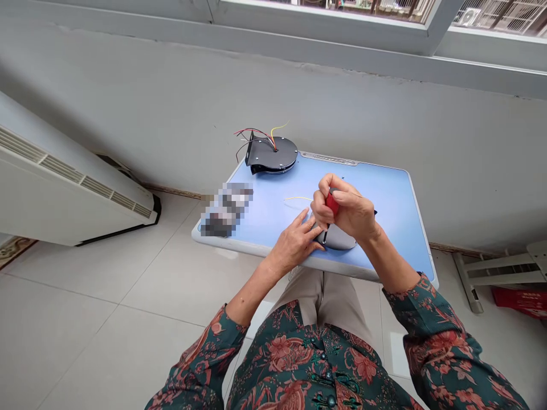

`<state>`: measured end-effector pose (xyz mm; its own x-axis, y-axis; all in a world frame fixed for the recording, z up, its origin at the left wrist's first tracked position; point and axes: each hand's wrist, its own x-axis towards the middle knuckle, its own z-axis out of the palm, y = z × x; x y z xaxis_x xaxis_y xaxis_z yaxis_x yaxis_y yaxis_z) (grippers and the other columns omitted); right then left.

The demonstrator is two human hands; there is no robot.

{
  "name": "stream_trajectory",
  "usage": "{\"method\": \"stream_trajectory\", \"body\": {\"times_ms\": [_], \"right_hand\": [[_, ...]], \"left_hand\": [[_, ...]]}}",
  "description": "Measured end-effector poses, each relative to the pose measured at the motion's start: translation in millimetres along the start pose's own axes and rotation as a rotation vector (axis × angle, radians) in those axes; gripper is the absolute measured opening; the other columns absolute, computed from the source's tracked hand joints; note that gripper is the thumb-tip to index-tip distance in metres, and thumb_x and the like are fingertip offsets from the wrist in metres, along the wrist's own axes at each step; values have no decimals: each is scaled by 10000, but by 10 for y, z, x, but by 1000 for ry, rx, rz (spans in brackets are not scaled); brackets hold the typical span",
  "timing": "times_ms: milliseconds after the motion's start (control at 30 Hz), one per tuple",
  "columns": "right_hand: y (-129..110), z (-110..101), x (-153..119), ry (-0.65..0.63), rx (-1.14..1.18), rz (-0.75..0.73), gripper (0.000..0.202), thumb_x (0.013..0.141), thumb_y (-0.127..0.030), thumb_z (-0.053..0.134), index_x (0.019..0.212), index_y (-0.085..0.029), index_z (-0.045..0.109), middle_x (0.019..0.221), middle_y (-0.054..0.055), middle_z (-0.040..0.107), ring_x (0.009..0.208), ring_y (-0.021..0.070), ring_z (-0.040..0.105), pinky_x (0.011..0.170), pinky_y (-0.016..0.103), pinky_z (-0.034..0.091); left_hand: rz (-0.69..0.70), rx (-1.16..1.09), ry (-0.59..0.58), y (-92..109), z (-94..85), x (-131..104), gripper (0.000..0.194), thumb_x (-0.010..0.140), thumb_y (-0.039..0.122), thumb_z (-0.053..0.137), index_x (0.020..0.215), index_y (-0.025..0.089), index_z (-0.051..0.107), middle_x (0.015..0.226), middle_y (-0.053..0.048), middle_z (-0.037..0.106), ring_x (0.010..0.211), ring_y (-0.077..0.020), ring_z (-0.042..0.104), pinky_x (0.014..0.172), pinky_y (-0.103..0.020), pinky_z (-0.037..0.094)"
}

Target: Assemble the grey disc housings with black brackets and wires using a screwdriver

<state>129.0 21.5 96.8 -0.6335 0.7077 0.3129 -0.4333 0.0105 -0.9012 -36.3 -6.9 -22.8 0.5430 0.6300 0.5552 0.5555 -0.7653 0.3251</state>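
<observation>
In my right hand [344, 206], the fingers are wrapped round a screwdriver with a red handle [332, 202]. Its dark shaft points down to the near left edge of a dark grey, round-ended flat housing [341, 239]. My left hand [296, 242] lies against the left side of that housing, fingers stretched out and apart, with the thumb close to the screwdriver's tip. Much of the housing is hidden under both hands. A thin yellow wire [298, 198] runs out leftward from behind my right hand.
A similar black housing [267, 154], with screws and loose coloured wires on top, stands at the back left of the blue folding table [384, 199]. A pixelated patch [226, 209] covers something at the table's left. The wall [342, 108] rises behind; a white appliance [77, 171] stands left.
</observation>
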Motion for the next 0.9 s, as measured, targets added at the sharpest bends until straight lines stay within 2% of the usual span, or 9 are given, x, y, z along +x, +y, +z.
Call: {"method": "stream_trajectory", "body": {"times_ms": [100,167,233,333,400,600,733,833,900], "right_hand": [[-87,18,-117,131,-217,-38,276,912,-473,654,894,-218,548,786,-12,621,667,118,539,644,285,483],[-177,60,-187,206,-438,-61,239,910,-441,681,914,-205,639,896,19,652,748,127,570,719,305,490],[-283,105,-234,244,-669,-64,165,922,-374,673,937,-213,709,867,24,662,804,154,583,776,333,491],[-414,144,-268,197,-867,-103,139,942,-259,617,957,-226,752,792,29,676,942,199,606,851,364,486],[-459,149,-279,158,-887,-116,171,934,-192,584,990,-221,743,846,30,693,951,191,619,848,356,487],[-454,226,-336,261,-1029,-171,195,890,-72,534,972,-190,666,848,-3,677,700,114,573,722,290,471],[-393,349,-381,277,-1208,-264,127,948,-142,544,994,-177,657,878,18,668,688,111,568,708,278,481],[-337,392,-378,358,-1343,-321,55,917,-226,668,952,-184,677,885,30,662,697,119,573,673,265,481],[-328,372,-356,405,-1394,-343,31,904,-214,693,917,-186,695,873,31,668,713,122,593,678,260,486]], "left_hand": [[22,-2,96,56,9,-21,427,892,377,749,1274,210,656,1371,-144,636,1413,-369,458,1091,-591,509],[32,-48,163,106,18,-20,278,931,328,706,1181,208,687,1296,-127,674,1341,-322,516,1059,-546,535],[15,-88,209,147,27,-9,147,962,280,666,1084,208,704,1144,-101,708,1188,-267,590,975,-475,573],[-21,-118,226,171,30,21,70,959,260,671,959,199,704,963,-66,682,993,-220,600,871,-395,564],[-42,-137,194,166,20,43,63,946,239,685,903,194,696,914,-51,661,943,-207,585,849,-365,538],[-73,-202,85,159,-35,101,111,961,245,662,867,191,685,912,-46,660,930,-204,562,856,-349,490],[-112,-179,67,180,-33,123,176,973,255,638,810,199,674,889,-45,663,893,-206,557,824,-348,474],[-140,-165,79,196,-20,127,170,972,244,631,811,204,669,905,-47,672,893,-212,566,823,-356,475],[-151,-174,81,198,-18,123,147,958,237,654,815,208,666,900,-41,676,894,-211,567,835,-358,477]]}}
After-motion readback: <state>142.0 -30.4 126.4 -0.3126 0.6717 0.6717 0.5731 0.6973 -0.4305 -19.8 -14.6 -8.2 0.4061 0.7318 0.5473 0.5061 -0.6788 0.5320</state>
